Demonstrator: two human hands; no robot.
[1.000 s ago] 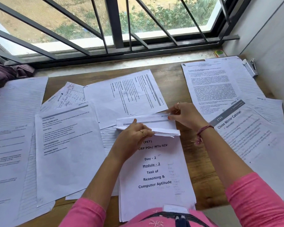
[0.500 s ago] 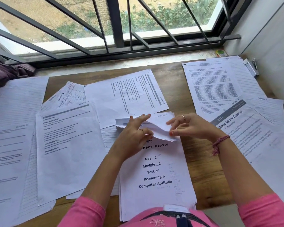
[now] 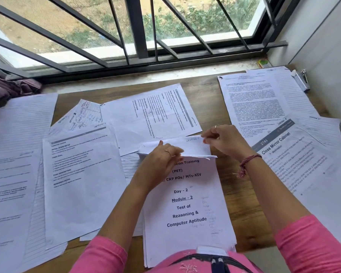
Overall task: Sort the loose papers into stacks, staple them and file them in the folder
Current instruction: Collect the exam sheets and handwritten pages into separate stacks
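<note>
Wooden table under a barred window, covered in loose printed sheets.

Centre, near edge: a thick stack topped by a cover page reading "Day - 2 / Module - 2 / Test of Reasoning & Computer Aptitude". Its near end overhangs the table edge toward the person.

On the far end of that stack lies a small folded bundle of sheets, marked "SECTION" by hand at its right corner. Left hand grips the bundle's near left part, thumb on top, fingers curled round the edge; ring visible. Right hand pinches the bundle's far right corner between fingertips and thumb; ring on one finger, red thread bracelet at the wrist. Pink sleeves on both arms.

Left of the stack: a form sheet with headed paragraphs, overlapping lined sheets that run to the table's left edge. Behind it, a small handwritten sheet, tilted. Far centre: a printed sheet turned sideways, partly under the bundle.

Right side: a dense text page toward the far right corner, and a sheet headed "Close Mirror Cabinet" lying over it at an angle, more lined pages beneath. A stapler sits at the far right corner against the wall. Purple cloth on the sill, far left.

Cannot make out a folder.
</note>
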